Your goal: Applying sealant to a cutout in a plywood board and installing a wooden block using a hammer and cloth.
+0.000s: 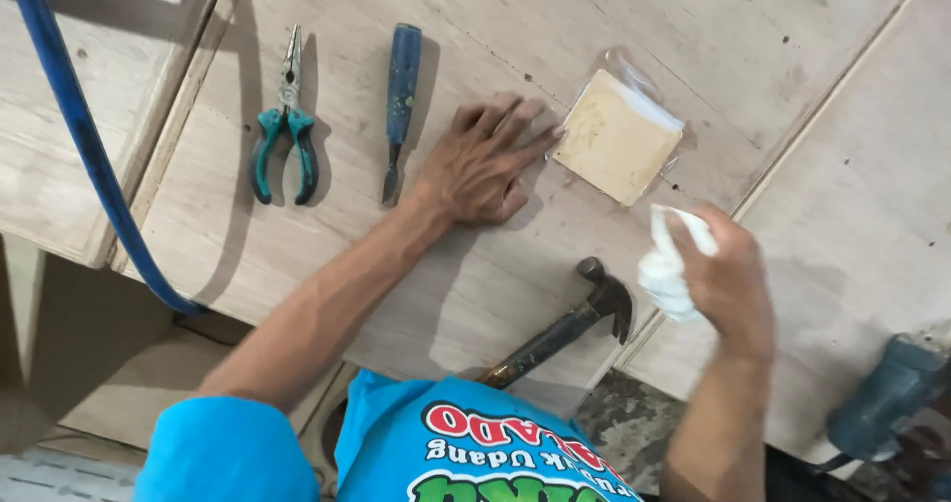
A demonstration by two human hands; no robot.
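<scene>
My left hand (482,165) lies flat, fingers spread, on a plywood sheet (475,56), its fingertips touching the edge of a clear plastic bag with a flat beige pad (616,137) inside. My right hand (728,284) is closed around a crumpled white cloth (668,269), held just in front of the bag. A claw hammer (565,329) lies on the sheet between my arms, its head near my right hand.
Teal-handled pliers (284,130) and a blue-handled chisel (399,101) lie left of my left hand. A blue hose (84,140) curves down the left side. A power tool (892,393) sits at the lower right. A second plywood sheet (872,195) lies to the right.
</scene>
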